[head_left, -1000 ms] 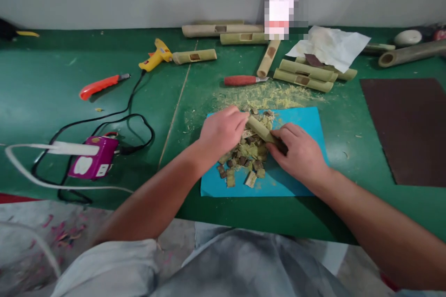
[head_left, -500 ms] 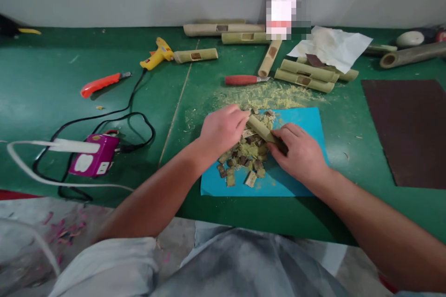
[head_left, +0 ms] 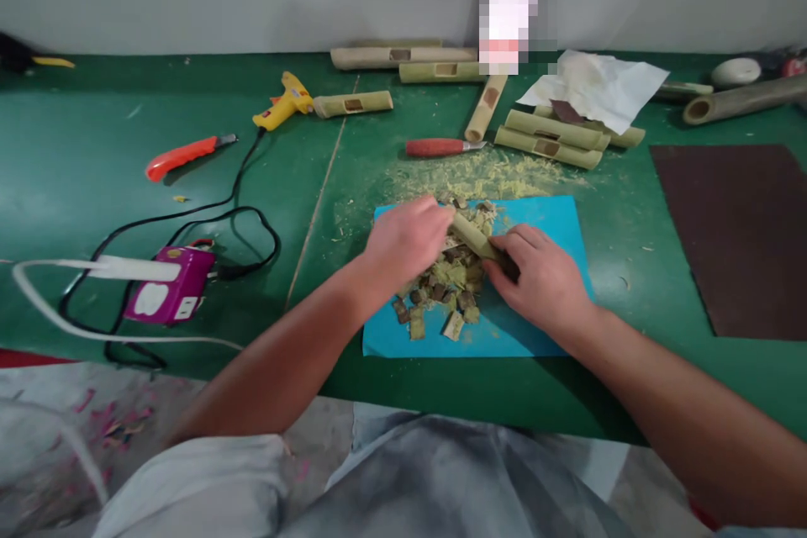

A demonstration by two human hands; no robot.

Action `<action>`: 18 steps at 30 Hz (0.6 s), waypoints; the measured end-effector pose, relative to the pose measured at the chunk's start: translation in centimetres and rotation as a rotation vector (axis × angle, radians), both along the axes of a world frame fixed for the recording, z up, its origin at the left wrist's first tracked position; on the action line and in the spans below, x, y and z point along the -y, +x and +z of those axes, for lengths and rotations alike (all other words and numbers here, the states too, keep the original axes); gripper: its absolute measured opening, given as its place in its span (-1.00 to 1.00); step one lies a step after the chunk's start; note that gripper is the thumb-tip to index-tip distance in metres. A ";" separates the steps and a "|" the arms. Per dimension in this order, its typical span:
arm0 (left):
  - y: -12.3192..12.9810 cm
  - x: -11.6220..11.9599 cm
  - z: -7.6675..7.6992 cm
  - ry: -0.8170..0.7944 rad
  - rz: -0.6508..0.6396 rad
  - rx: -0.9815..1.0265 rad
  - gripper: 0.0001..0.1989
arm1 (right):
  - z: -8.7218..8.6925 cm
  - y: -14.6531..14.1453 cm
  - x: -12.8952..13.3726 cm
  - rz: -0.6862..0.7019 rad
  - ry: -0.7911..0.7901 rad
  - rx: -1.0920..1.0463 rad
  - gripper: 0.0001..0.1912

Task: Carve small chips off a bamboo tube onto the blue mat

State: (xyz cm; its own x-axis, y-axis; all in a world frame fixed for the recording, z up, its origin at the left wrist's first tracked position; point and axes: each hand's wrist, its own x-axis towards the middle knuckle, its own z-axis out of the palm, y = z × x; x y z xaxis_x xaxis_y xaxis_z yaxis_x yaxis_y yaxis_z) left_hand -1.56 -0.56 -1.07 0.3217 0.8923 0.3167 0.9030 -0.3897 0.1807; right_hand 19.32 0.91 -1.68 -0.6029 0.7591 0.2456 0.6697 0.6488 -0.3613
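A short green bamboo tube (head_left: pixel 472 235) slants between my two hands, over a blue sheet (head_left: pixel 542 328). My left hand (head_left: pixel 413 237) is closed at the tube's far left end; whether its fingers hold anything besides the tube is hidden. My right hand (head_left: pixel 539 273) grips the near right end, thumb below and fingers on top. Beneath the tube lies a pile of bamboo chips and shavings (head_left: pixel 450 290). Pale dust (head_left: pixel 470 176) spreads beyond the sheet. A red-handled carving knife (head_left: pixel 441 147) rests behind the dust, touched by neither hand.
Cut bamboo tubes (head_left: pixel 548 147) with square openings lie at the back, some near crumpled white paper (head_left: pixel 598 88). Leftward are a yellow glue gun (head_left: pixel 283 101), an orange utility knife (head_left: pixel 186 158) and a purple power adapter (head_left: pixel 170 286) with cords. Dark brown sheet (head_left: pixel 735 239) lies right.
My left hand has shifted slightly down along with its end of the tube. The right hand keeps its grip in nearly the same spot.
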 end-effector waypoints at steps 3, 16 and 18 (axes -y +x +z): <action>0.1 0.1 0.1 -0.027 -0.032 -0.012 -0.71 | 0.0 0.0 0.0 0.004 0.015 0.003 -0.80; 0.1 0.1 0.0 0.013 0.027 -0.006 -0.70 | 0.0 0.0 0.0 -0.006 0.011 0.011 -0.80; 0.1 0.1 0.0 -0.011 -0.026 -0.012 -0.70 | 0.0 0.0 0.0 -0.006 0.010 0.015 -0.82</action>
State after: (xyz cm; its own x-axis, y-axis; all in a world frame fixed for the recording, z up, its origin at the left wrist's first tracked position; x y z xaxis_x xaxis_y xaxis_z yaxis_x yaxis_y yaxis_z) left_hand -1.42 -0.66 -1.07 0.3485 0.8870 0.3028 0.8949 -0.4110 0.1739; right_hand 19.33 0.91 -1.65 -0.6017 0.7605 0.2444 0.6792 0.6481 -0.3445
